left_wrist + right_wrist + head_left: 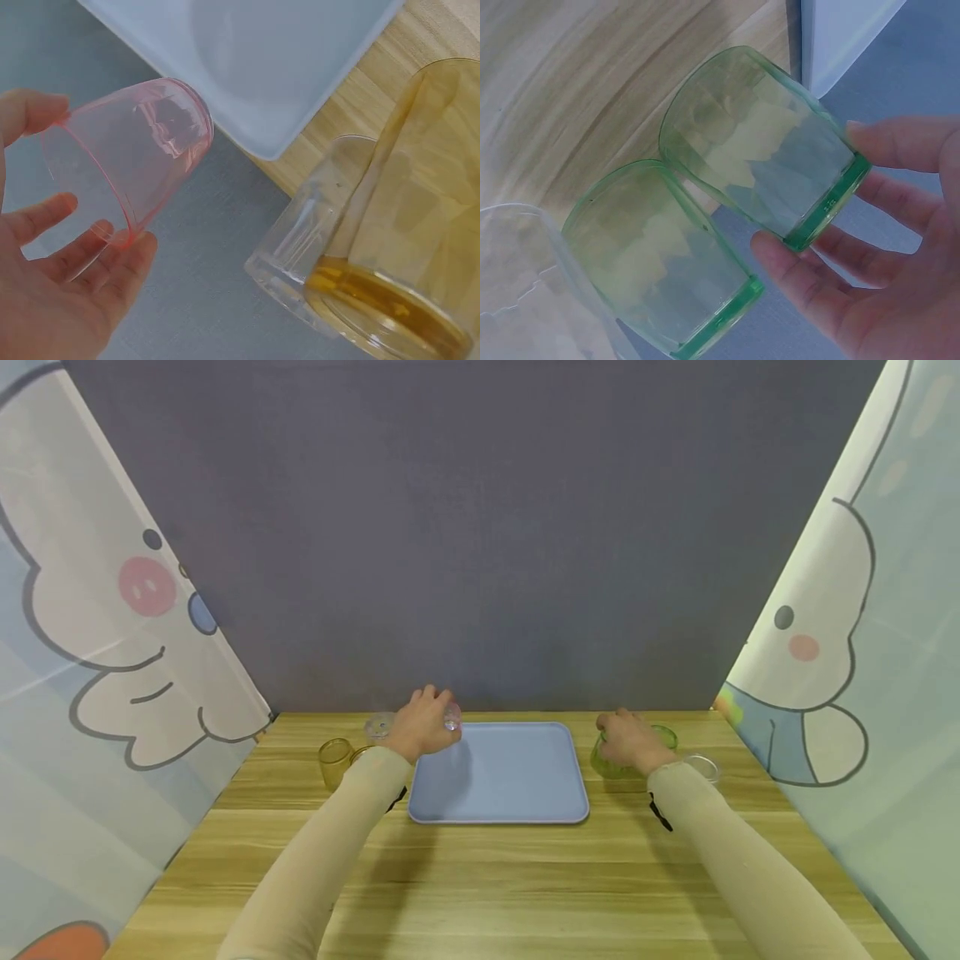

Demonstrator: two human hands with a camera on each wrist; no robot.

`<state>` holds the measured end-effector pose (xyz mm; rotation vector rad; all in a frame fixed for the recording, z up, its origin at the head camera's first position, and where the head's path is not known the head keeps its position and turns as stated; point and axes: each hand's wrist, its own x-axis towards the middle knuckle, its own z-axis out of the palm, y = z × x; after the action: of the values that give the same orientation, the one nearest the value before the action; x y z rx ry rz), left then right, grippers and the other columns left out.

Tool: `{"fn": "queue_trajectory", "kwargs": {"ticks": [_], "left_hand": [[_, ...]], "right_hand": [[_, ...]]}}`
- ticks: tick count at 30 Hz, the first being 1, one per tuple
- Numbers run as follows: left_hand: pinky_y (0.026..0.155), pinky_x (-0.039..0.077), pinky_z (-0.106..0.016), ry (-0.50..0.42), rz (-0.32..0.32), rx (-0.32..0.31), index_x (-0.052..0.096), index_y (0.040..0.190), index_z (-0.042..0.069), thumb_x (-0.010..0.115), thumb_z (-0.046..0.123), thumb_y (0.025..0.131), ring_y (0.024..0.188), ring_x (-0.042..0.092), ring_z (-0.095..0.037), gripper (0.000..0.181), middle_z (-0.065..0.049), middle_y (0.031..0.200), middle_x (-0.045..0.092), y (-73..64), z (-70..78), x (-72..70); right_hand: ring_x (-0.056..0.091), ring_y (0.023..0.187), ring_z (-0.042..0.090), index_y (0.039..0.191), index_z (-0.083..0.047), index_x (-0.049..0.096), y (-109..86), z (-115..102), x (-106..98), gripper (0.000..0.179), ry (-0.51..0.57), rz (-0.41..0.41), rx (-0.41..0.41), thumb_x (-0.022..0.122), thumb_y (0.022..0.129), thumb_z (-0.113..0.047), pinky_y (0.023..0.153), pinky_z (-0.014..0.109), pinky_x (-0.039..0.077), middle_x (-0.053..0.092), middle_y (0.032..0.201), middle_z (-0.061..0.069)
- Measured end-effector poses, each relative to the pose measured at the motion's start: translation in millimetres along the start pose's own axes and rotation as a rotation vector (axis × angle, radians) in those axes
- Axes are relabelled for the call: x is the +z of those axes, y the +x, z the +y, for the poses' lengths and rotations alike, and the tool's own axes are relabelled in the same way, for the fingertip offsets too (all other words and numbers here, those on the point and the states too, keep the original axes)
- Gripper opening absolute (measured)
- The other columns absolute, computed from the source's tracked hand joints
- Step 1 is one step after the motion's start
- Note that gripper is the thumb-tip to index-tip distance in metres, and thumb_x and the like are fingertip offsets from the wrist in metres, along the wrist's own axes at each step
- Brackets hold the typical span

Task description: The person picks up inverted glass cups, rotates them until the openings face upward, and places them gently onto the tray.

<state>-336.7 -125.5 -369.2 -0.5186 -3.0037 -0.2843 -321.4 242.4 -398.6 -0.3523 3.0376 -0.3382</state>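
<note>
So in the head view the left grip (425, 724), just left of the frame's middle, is pinching the pink cup (142, 142) by its rim, thumb on one side and fingertips on the other. In the left wrist view that cup is tipped, upper left of the frame, its base pointing away from the palm and near a corner of the blue tray (498, 777). We figure the rim hold leaves the base out front, free of the fingers. Right of centre, the right grip (628, 739) is pinching a green cup (757, 150) at its thick base end, thumb on one edge and a fingertip opposite. Its rim points away from the hand, so we'd guess it's turned rim-down, which would make the base the easy bit to grab from above. We can't tell if it's touching the table (495, 885). A second green cup (660, 262) is right beside it, with a colourless cup (525, 292) past that, lower left in the right wrist view. A yellow cup (333, 767) and another colourless cup (378, 725) sit left of the tray; to us, having cups on both flanks keeps each bunch handy for its own arm.
</note>
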Motion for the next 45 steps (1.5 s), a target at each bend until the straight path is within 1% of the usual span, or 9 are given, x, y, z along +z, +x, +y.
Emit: {"fn": "queue_trajectory", "kwargs": {"ticks": [6,11,21,24,30,33,37,41,45], "left_hand": [[0.090,0.052,-0.055,0.041,0.011,0.002,0.054,0.138,0.008,0.070,0.034,0.087,0.120,0.050,-0.036,0.059,-0.017,0.125,0.052,7.6,-4.2,4.3],[0.091,0.052,-0.056,0.050,0.009,-0.015,0.054,0.140,0.007,0.073,0.035,0.086,0.122,0.050,-0.038,0.064,-0.019,0.128,0.053,11.6,-6.7,6.8],[0.099,0.047,-0.059,0.019,-0.050,-0.107,0.049,0.147,0.007,0.072,0.037,0.088,0.133,0.043,-0.040,0.070,-0.021,0.140,0.047,20.8,-12.6,9.2],[0.098,0.047,-0.059,0.009,-0.055,-0.116,0.052,0.142,0.007,0.072,0.036,0.088,0.131,0.043,-0.040,0.064,-0.021,0.138,0.048,21.7,-14.5,10.9],[0.093,0.049,-0.057,-0.015,-0.060,-0.132,0.061,0.125,0.012,0.069,0.034,0.089,0.124,0.047,-0.038,0.043,-0.018,0.129,0.051,20.8,-15.2,15.0],[0.092,0.050,-0.058,-0.010,-0.059,-0.129,0.060,0.126,0.011,0.068,0.033,0.087,0.124,0.048,-0.040,0.046,-0.020,0.130,0.051,21.4,-15.6,18.3],[0.092,0.051,-0.059,0.002,-0.060,-0.128,0.057,0.134,0.008,0.067,0.035,0.086,0.126,0.047,-0.041,0.056,-0.021,0.134,0.051,23.8,-15.9,23.4],[0.094,0.049,-0.058,0.003,-0.062,-0.141,0.056,0.137,0.008,0.064,0.035,0.089,0.128,0.046,-0.040,0.056,-0.021,0.137,0.050,26.5,-14.0,25.8],[0.094,0.049,-0.057,0.011,-0.069,-0.153,0.058,0.133,0.009,0.063,0.034,0.090,0.126,0.046,-0.040,0.049,-0.021,0.137,0.049,28.2,-13.5,27.0]], "right_hand": [[0.045,0.127,0.056,0.135,0.004,0.059,0.6,-1,-1,0.045,0.001,0.008,0.000,0.058,0.093,-0.010,0.099,0.069,0.042,0.054,0.133,0.030],[0.044,0.128,0.055,0.136,0.003,0.059,0.5,0,0,0.045,0.005,0.009,0.010,0.057,0.093,-0.010,0.097,0.069,0.043,0.053,0.134,0.030],[0.045,0.128,0.055,0.136,0.003,0.059,1.1,0,1,0.044,-0.006,0.011,0.013,0.057,0.094,-0.011,0.098,0.068,0.043,0.054,0.134,0.030],[0.045,0.128,0.055,0.135,0.003,0.060,1.3,0,1,0.044,-0.009,0.014,0.013,0.057,0.093,-0.010,0.098,0.068,0.043,0.054,0.134,0.029],[0.045,0.127,0.055,0.134,0.004,0.060,1.3,-1,2,0.044,-0.006,0.025,0.006,0.057,0.091,-0.008,0.099,0.068,0.043,0.055,0.133,0.029],[0.045,0.127,0.056,0.134,0.004,0.060,1.0,-1,3,0.044,-0.007,0.025,0.003,0.057,0.092,-0.008,0.099,0.068,0.043,0.055,0.133,0.030],[0.045,0.126,0.057,0.135,0.004,0.060,-0.1,-2,3,0.044,-0.007,0.020,0.007,0.056,0.093,-0.008,0.098,0.069,0.043,0.055,0.133,0.031],[0.044,0.127,0.058,0.135,0.004,0.060,-0.7,-2,3,0.044,-0.014,0.026,0.011,0.056,0.092,-0.007,0.097,0.070,0.043,0.054,0.133,0.031],[0.043,0.128,0.058,0.135,0.003,0.060,-0.8,-2,4,0.044,-0.021,0.027,0.012,0.056,0.093,-0.008,0.096,0.071,0.043,0.054,0.133,0.031]]}}
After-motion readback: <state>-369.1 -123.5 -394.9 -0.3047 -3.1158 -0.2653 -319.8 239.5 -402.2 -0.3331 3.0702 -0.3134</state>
